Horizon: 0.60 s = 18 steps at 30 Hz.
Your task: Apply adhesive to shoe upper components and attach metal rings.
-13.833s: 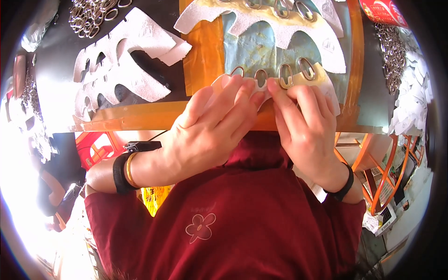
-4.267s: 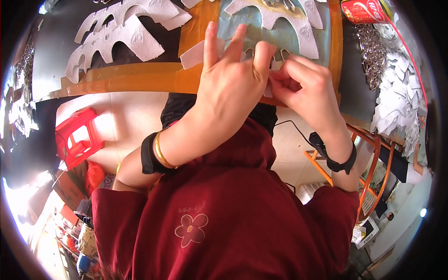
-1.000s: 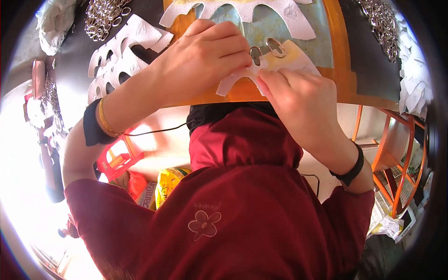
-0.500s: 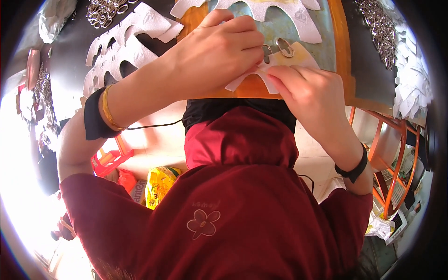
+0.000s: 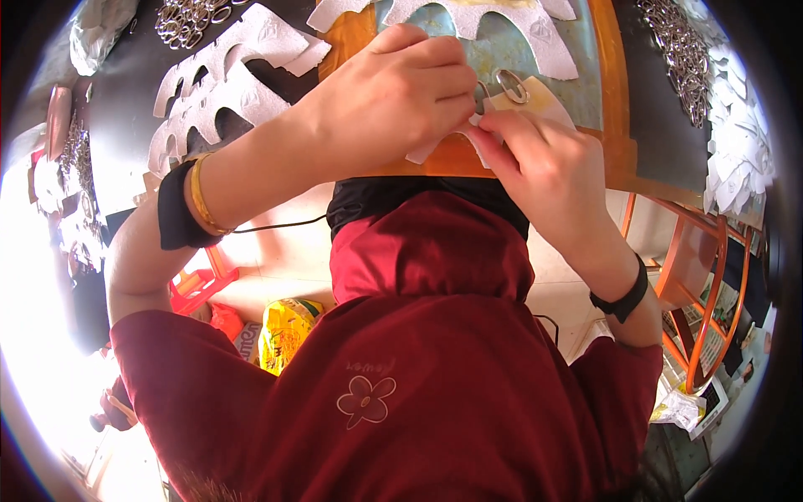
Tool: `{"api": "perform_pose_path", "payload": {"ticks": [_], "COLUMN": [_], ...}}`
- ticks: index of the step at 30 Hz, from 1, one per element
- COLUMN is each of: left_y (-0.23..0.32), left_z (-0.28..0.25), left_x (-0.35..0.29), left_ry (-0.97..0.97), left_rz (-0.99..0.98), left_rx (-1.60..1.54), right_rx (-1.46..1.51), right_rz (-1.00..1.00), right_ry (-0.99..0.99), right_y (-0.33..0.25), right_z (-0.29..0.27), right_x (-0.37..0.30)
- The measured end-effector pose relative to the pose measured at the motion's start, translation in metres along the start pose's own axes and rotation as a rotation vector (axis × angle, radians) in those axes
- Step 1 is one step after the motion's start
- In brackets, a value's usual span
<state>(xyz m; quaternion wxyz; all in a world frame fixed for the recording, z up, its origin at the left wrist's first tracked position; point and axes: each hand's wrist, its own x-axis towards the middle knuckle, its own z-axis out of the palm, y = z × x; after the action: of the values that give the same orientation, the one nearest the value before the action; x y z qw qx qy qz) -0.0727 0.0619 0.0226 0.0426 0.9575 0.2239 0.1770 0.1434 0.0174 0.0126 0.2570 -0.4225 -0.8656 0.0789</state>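
Note:
A white, fabric-like cut piece with a yellowish patch and narrow tabs lies at the table's near edge, between my hands. My right hand is closed, thumb and index finger pinching a tab of it. Close on the left, my left hand is curled over the other end; its fingertips are hidden, and a tab sticks out beneath. On the piece sits an oval metal ring. A second metal ring shows partly beside my left fingers.
More white cut pieces with arched edges lie to the left, others at the far side. Metal rings are heaped at the far left and right. White scraps pile up at the right. An orange-brown chair frame stands below.
My right hand has shifted slightly left, closer to my left hand, with the pinched tab. A small white tip now shows between the two hands. My left hand has barely moved.

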Motion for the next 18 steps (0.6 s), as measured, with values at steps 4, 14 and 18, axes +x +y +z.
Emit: {"api": "perform_pose_path", "payload": {"ticks": [4, 14, 18], "left_y": [0.008, 0.031, 0.039], "left_z": [-0.004, 0.003, -0.001], "left_x": [-0.005, -0.02, -0.02], "left_ry": [-0.002, -0.006, -0.036], "left_rz": [0.11, -0.057, -0.134], "left_rx": [0.196, -0.015, -0.069], "right_rx": [-0.011, -0.284, -0.208], "right_rz": [-0.135, -0.313, -0.174], "right_ry": [0.0, -0.261, -0.186], "right_y": [0.009, 0.001, -0.002], "right_z": [-0.005, -0.019, -0.014], "right_x": [0.001, 0.009, -0.003]}}
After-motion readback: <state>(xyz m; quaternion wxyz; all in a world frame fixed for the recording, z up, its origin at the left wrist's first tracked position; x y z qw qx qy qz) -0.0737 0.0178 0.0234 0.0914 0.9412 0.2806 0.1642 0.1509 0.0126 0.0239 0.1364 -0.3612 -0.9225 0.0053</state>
